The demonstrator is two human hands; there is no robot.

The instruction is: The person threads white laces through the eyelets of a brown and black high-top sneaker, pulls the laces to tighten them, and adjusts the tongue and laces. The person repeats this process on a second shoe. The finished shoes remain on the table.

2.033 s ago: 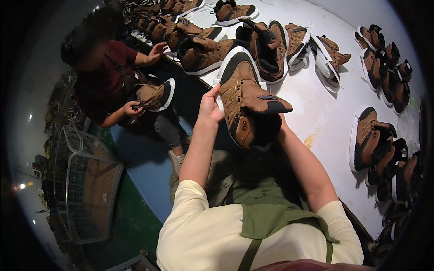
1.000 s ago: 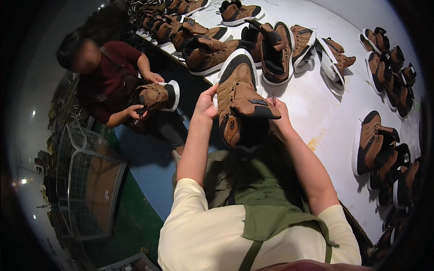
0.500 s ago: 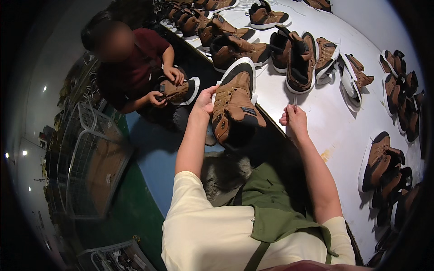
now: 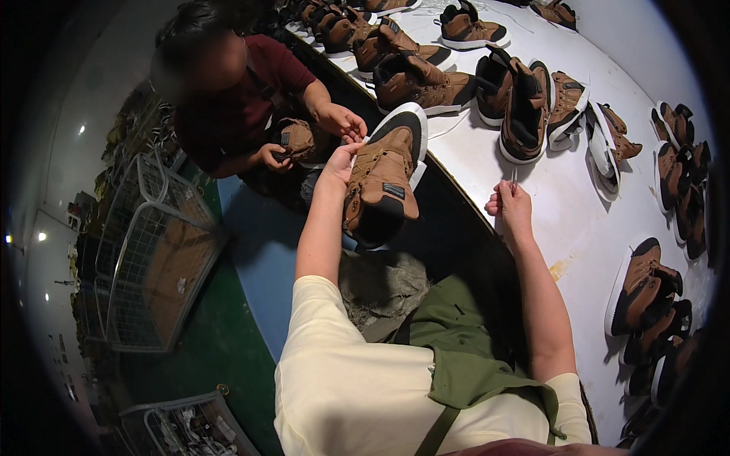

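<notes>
My left hand [image 4: 340, 165] grips a brown and black high-top shoe [image 4: 389, 161] by its side, near the white sole edge. The shoe is held up beside the table edge, toe away from me and ankle opening toward me. My right hand [image 4: 513, 207] is closed over the white table [image 4: 566, 216], with a slim, pointed metal tool [image 4: 514, 176] sticking out of its fingers. The tool's exact kind is too small to make out. Just beyond that hand, a brown shoe [image 4: 525, 125] stands on the table.
A co-worker in a dark red shirt [image 4: 285, 64] sits at the left with another brown shoe [image 4: 296, 139], one hand near my shoe. Several shoes [image 4: 418, 85] line the table's far side, and more shoes [image 4: 646, 285] lie at its right. Wire baskets [image 4: 163, 266] stand on the green floor.
The shoe in my left hand has shifted slightly left and tilted. The co-worker's hand has left their own shoe and reached toward mine. The whole view has shifted a little.
</notes>
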